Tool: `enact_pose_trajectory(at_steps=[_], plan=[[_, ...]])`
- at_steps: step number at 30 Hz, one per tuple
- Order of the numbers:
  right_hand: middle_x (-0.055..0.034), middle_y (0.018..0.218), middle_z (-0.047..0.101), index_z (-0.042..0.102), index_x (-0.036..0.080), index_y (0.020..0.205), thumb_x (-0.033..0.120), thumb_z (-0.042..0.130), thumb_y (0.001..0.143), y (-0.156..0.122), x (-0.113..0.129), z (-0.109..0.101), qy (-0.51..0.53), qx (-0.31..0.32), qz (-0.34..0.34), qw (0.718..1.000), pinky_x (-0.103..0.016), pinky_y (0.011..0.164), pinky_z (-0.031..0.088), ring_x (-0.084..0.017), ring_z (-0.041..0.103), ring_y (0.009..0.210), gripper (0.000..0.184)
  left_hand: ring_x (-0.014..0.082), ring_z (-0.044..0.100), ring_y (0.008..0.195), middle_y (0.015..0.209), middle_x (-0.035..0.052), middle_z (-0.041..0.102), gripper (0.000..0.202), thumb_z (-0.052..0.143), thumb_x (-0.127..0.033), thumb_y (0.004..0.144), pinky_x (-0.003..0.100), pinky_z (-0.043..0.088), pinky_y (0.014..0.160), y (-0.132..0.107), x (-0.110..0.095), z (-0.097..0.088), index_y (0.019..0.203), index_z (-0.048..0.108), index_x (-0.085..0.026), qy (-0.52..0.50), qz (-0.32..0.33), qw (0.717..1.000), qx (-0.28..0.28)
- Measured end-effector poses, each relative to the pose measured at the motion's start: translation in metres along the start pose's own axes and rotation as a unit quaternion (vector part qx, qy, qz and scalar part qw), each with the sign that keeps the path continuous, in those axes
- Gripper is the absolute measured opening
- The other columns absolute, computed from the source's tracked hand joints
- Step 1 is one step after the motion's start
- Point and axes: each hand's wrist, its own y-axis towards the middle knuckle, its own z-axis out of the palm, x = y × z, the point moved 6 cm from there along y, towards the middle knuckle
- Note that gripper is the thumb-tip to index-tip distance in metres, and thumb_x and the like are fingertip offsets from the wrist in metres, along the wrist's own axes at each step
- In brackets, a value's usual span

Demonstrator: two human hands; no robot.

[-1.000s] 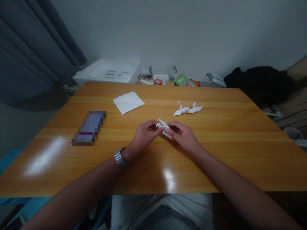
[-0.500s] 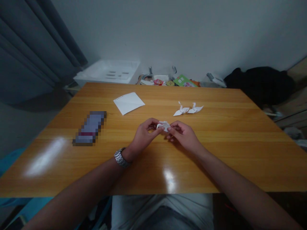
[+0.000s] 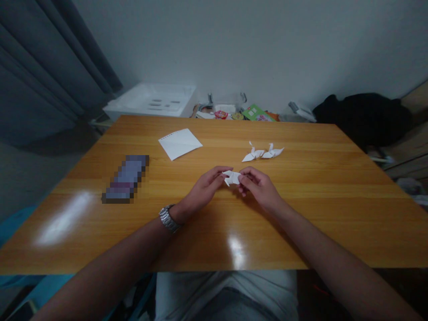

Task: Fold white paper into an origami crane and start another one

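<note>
Between my hands, just above the table, is a small piece of folded white paper (image 3: 232, 177) with pointed flaps on its left side. My right hand (image 3: 259, 183) pinches its right end between thumb and fingers. My left hand (image 3: 207, 183), with a metal watch (image 3: 169, 219) at the wrist, has thumb and fingertips closed at a left-hand point of the paper. Beyond my hands, two white paper cranes (image 3: 263, 153) stand side by side on the table. The fingers behind the folded paper are partly hidden.
A loose white sheet (image 3: 180, 144) with a perforated edge lies at the back left of the wooden table (image 3: 200, 227). Nearer on the left is a blurred-out phone (image 3: 126, 178). Past the far edge are a white plastic tub (image 3: 157, 99) and a green packet (image 3: 257, 113).
The folded paper has turned in my fingers, and its pointed flaps now show. My left thumb has drawn back from its front face to its left tip.
</note>
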Motion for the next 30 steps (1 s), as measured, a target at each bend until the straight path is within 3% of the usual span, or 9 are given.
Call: enact_pose_trajectory(at_steps=[5,11,30], plan=[[0.003,0.063,0.062,0.061,0.021,0.087,0.052,0.071,0.086,0.002,0.002,-0.003,-0.034,-0.018,-0.021,0.999,-0.026,0.051,0.046,-0.012,0.055,0.052,0.033,0.0179,0.067,0.084,0.093,0.0057,0.073,0.024,0.063,-0.039,0.092,0.029,0.053,0.077,0.001,0.008,-0.001,0.098,0.068,-0.016,0.001,-0.021,1.0,-0.001],[0.0004,0.065,0.066,0.061,0.02,0.089,0.056,0.068,0.087,0.002,0.0,-0.005,-0.048,-0.022,-0.012,0.999,-0.028,0.054,0.05,-0.013,0.059,0.054,0.037,0.0121,0.059,0.065,0.074,0.0008,0.065,0.026,0.063,-0.042,0.093,0.023,0.048,0.062,0.003,0.016,-0.007,0.086,0.062,-0.017,-0.009,-0.026,0.999,-0.045],[-0.0008,0.069,0.067,0.064,0.02,0.085,0.051,0.069,0.088,0.008,0.003,-0.017,-0.075,-0.049,-0.029,0.996,-0.029,0.056,0.053,-0.014,0.061,0.054,0.031,0.012,0.058,0.061,0.067,0.0005,0.064,0.028,0.065,-0.043,0.09,0.023,0.045,0.058,0.005,0.015,-0.019,0.082,0.063,-0.016,0.027,-0.044,0.995,-0.082]])
